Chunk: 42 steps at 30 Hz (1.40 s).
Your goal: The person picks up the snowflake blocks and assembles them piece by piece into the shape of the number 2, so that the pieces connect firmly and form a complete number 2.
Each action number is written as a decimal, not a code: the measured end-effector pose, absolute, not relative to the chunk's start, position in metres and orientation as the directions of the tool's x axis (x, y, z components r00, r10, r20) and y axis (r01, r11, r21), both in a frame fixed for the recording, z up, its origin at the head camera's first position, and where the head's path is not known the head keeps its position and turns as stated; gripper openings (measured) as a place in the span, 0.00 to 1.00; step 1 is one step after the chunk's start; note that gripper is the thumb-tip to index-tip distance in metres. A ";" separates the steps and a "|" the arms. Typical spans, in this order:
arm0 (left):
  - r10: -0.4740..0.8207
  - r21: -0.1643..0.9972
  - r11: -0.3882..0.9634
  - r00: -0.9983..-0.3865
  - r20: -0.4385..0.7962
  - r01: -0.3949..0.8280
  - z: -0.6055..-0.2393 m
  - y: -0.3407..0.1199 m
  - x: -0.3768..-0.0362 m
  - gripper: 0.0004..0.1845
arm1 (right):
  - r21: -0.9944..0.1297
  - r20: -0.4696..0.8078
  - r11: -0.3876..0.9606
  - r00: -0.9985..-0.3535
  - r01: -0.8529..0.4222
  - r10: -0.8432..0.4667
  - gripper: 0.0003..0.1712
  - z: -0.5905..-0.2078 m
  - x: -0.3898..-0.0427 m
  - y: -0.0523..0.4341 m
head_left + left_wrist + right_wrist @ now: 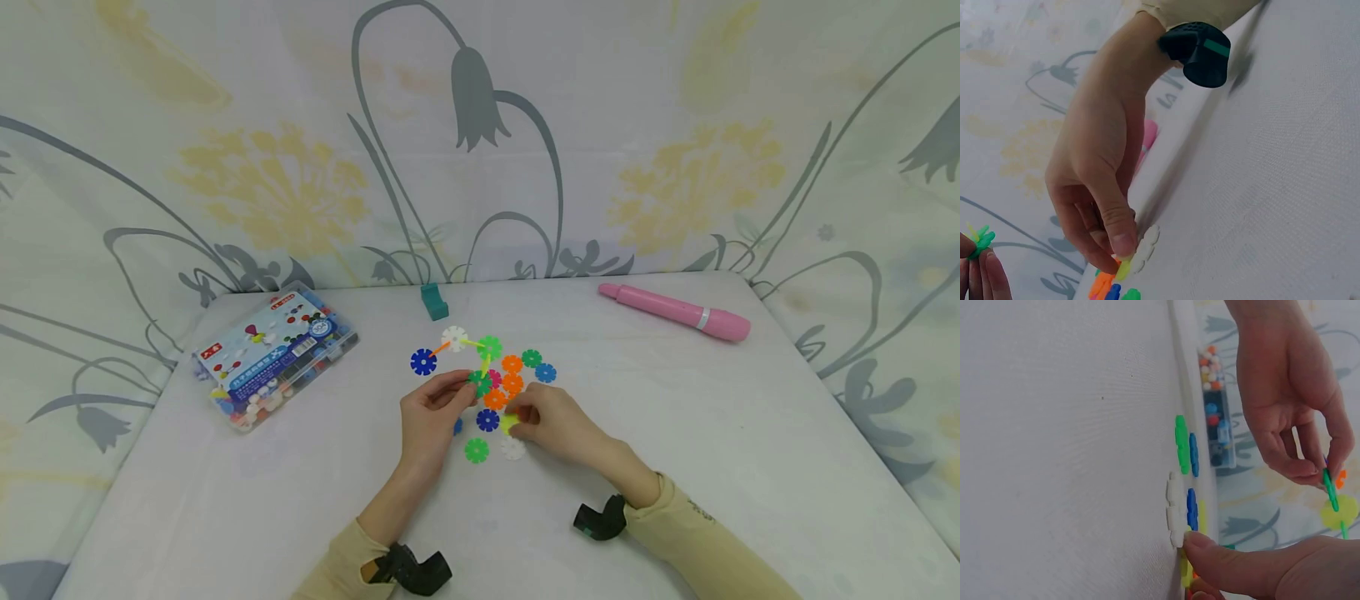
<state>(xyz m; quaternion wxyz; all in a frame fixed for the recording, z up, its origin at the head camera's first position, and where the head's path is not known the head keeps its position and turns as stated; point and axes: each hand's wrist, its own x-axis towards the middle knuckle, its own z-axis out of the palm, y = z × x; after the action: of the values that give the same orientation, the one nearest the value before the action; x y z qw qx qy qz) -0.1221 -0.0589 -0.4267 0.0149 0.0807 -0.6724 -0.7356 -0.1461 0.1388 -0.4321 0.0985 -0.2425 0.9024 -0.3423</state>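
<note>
The left hand (429,414) pinches a green disc (480,383) between thumb and fingertips; the right wrist view shows the disc (1331,488) edge-on, with the fingers curled round it. This disc is part of a joined figure: thin rods run up from it to a light green disc (490,347), a white disc (453,337) and a blue disc (423,362).

The right hand (550,423) sits just right of the green disc, low on the table (720,433). Its thumb and forefinger close on a yellow piece (510,422) — the left wrist view shows the piece (1124,269) at the thumb tip, touching the cloth. A white loose disc (513,448) lies just beside that thumb.

Loose discs near the green disc:
- 3 orange discs (512,383) just right of it, touching one another.
- 1 small green disc (532,358) and 1 light blue disc (545,372), further right.
- 1 dark blue disc (487,420) just below it, between the 2 hands.
- 1 green loose disc (476,451) lower still.

A parts box (273,356) lies well left of the green disc — lid on, coloured pieces visible inside. A teal block (433,301) stands above it, near the table's far edge. A pink pen (675,312) lies well apart to the upper right.
</note>
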 end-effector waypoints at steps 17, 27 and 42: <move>-0.090 0.990 -0.114 -0.992 -0.091 -0.081 -0.428 -0.056 -0.123 0.13 | -0.897 -0.036 0.401 -0.877 -0.183 -0.480 0.09 -0.422 -0.146 0.140; -0.035 0.996 -0.051 -0.997 -0.076 -0.074 -0.425 -0.054 -0.120 0.14 | -0.984 -0.133 0.171 -0.860 0.054 -0.493 0.12 -0.413 -0.139 0.130; 0.009 0.995 -0.084 -0.999 -0.049 -0.050 -0.428 -0.054 -0.118 0.14 | -0.984 -0.161 0.142 -0.861 0.104 -0.483 0.15 -0.414 -0.138 0.129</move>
<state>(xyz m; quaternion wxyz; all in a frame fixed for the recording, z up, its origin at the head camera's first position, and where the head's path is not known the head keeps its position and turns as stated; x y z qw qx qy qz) -0.1180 -0.0543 -0.4282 -0.0202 0.0151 -0.6766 -0.7359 -0.1383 0.1288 -0.4144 0.2286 -0.1314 0.7204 -0.6415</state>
